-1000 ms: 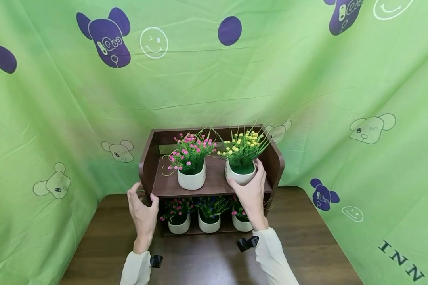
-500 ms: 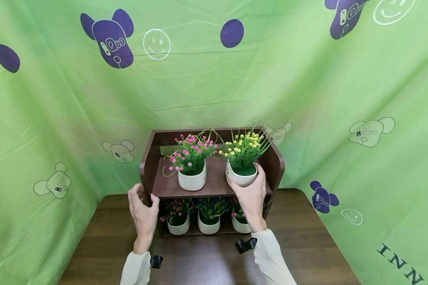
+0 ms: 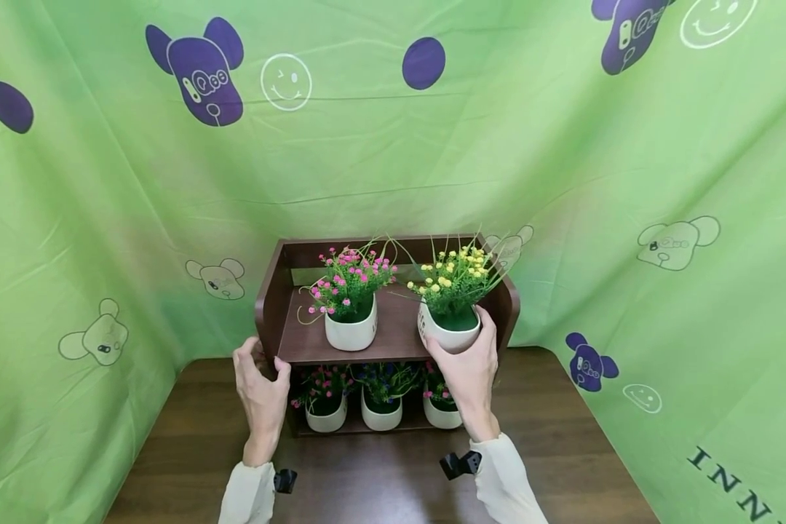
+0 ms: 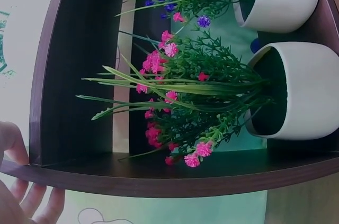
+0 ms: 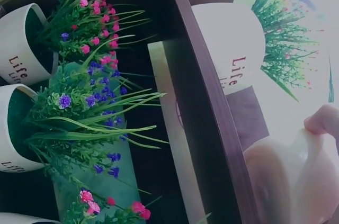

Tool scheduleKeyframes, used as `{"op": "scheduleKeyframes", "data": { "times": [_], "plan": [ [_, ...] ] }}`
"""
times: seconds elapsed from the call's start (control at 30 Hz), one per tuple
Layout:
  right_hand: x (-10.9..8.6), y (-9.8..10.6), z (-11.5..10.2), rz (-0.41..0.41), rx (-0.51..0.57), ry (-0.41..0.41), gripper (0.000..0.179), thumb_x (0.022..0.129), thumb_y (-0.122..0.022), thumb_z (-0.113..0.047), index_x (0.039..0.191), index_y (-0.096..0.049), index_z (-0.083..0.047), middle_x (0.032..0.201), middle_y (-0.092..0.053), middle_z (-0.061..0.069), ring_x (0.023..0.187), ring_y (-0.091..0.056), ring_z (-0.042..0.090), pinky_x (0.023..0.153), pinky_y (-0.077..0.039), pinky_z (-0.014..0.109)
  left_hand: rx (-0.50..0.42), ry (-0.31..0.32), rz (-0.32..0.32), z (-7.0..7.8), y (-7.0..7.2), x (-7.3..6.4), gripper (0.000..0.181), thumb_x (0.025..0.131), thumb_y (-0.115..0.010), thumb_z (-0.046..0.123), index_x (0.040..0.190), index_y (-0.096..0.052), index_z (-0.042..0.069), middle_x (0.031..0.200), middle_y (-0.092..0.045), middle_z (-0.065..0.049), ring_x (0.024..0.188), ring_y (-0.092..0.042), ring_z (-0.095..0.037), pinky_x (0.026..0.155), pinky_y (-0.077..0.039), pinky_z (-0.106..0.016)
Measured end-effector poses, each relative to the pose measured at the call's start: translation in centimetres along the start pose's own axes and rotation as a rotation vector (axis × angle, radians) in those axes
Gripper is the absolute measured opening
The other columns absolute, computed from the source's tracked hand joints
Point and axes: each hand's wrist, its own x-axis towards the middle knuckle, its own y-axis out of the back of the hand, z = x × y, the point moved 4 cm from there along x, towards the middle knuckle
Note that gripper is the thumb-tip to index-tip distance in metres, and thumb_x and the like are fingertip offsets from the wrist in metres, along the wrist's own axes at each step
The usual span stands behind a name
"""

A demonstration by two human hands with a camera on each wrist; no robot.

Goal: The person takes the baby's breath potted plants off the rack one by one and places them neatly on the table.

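My left hand grips the left side panel of a dark brown two-tier shelf. In the left wrist view, the thumb lies on the inner side of the panel and the fingers outside. My right hand holds a white flowerpot with yellow artificial flowers at the right front of the upper tier. The pot tilts slightly; whether its base touches the board is hidden. A white pot of pink flowers stands to its left.
On the lower tier stand white pots: one with pink flowers, one with blue flowers, another with pink flowers partly behind the right hand. The shelf sits on a brown wooden table before a green printed cloth.
My right hand has shifted the yellow-flowered pot slightly right and toward me, and more of its lettered side shows. My left hand keeps its place on the panel.
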Motion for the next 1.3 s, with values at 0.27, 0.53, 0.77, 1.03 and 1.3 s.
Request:
{"op": "scheduleKeyframes", "data": {
  "times": [0.27,0.53,0.77,1.03,1.3],
  "plan": [
    [-0.7,0.8,-0.1,0.010,-0.013,0.011,0.096,0.071,-0.095,-0.028,0.153,-0.047,-0.014,0.146,-0.055,0.017,0.124,-0.058,0.038,0.096,-0.047,0.057,0.005,-0.012,-0.003,0.0,0.1,0.1,0.050,0.080,-0.063,-0.011,0.129,-0.056,-0.005,0.100,-0.054,-0.025,0.091,-0.055,-0.030,0.083,-0.042,-0.014],
    [-2.1,2.4,0.1,0.039,-0.004,0.020,0.094,0.071,-0.095,-0.021,0.152,-0.049,-0.013,0.146,-0.056,0.016,0.124,-0.057,0.035,0.095,-0.046,0.054,0.009,-0.014,-0.010,-0.1,0.3,0.1,0.051,0.080,-0.063,-0.012,0.130,-0.055,-0.004,0.101,-0.054,-0.024,0.091,-0.055,-0.030,0.083,-0.042,-0.014],
    [-3.2,4.3,0.3,0.041,-0.018,0.026,0.093,0.071,-0.094,-0.017,0.152,-0.048,-0.011,0.147,-0.055,0.019,0.124,-0.057,0.037,0.095,-0.045,0.055,0.012,-0.013,-0.014,-0.1,0.1,0.0,0.049,0.081,-0.062,-0.010,0.129,-0.055,-0.004,0.101,-0.053,-0.026,0.091,-0.055,-0.031,0.084,-0.042,-0.014],
    [-4.5,6.2,0.9,0.071,-0.044,0.057,0.095,0.068,-0.094,-0.014,0.151,-0.048,-0.004,0.143,-0.057,0.021,0.122,-0.058,0.035,0.095,-0.043,0.045,0.015,-0.014,-0.018,0.2,0.2,0.1,0.049,0.081,-0.062,-0.009,0.129,-0.055,-0.004,0.101,-0.053,-0.026,0.091,-0.055,-0.031,0.084,-0.042,-0.014],
    [-5.4,8.2,1.5,0.056,-0.075,0.054,0.100,0.064,-0.096,-0.012,0.151,-0.047,-0.004,0.143,-0.058,0.021,0.124,-0.057,0.033,0.101,-0.039,0.027,0.020,-0.025,-0.013,0.1,0.2,0.1,0.049,0.081,-0.063,-0.010,0.129,-0.055,-0.004,0.101,-0.053,-0.026,0.092,-0.056,-0.033,0.085,-0.042,-0.015]
  ]
}}
